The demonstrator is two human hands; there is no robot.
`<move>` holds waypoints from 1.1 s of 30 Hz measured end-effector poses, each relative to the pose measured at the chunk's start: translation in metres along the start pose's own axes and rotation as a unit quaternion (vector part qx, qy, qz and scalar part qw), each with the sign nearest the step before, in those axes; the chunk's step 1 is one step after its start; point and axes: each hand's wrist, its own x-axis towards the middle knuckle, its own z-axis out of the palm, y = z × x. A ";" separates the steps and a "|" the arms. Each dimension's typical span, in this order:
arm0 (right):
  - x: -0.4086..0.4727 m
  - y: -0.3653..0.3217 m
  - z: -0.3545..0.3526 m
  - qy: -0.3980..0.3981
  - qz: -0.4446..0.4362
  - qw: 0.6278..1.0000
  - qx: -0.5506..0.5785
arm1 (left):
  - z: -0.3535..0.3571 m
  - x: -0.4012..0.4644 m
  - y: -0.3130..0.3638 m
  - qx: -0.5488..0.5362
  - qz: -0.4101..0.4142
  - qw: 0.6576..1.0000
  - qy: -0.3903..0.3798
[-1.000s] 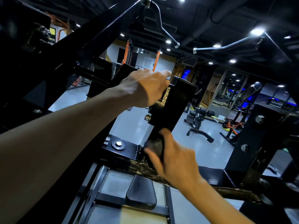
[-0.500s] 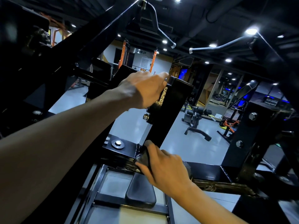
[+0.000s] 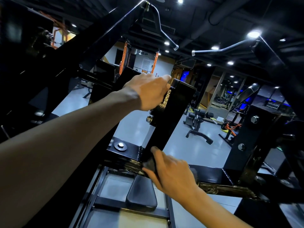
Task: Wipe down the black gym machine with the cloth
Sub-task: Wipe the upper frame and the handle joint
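The black gym machine fills the view; its slanted square post (image 3: 171,116) rises from a cross beam (image 3: 212,176). My left hand (image 3: 148,92) grips the top of the post, fingers curled round its far side. My right hand (image 3: 171,171) holds a dark cloth (image 3: 150,164) bunched in its fingers and presses it against the foot of the post, where it meets the beam. Most of the cloth is hidden under the hand.
A black padded seat (image 3: 141,193) lies below the beam. A bolted upright (image 3: 246,134) stands at the right. Two pull handles (image 3: 166,35) hang overhead. A bench (image 3: 199,122) and orange rack (image 3: 125,58) stand farther off on the grey floor.
My right hand with the cloth has slid down the post from its middle to its foot. My left hand has kept its hold on the top.
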 end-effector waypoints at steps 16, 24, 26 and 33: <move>-0.010 0.008 0.000 -0.010 -0.029 0.999 -0.019 | -0.001 0.000 0.001 0.007 -0.015 1.000 -0.005; 0.013 -0.019 0.013 0.016 -0.066 0.997 -0.027 | -0.002 0.000 0.000 -0.001 -0.011 1.000 -0.010; 0.004 -0.010 0.009 0.006 -0.044 0.999 0.008 | -0.002 -0.001 0.000 -0.001 -0.007 1.000 -0.008; 0.009 -0.019 0.011 0.013 -0.038 0.999 0.007 | -0.001 0.000 0.000 0.003 -0.015 1.000 -0.003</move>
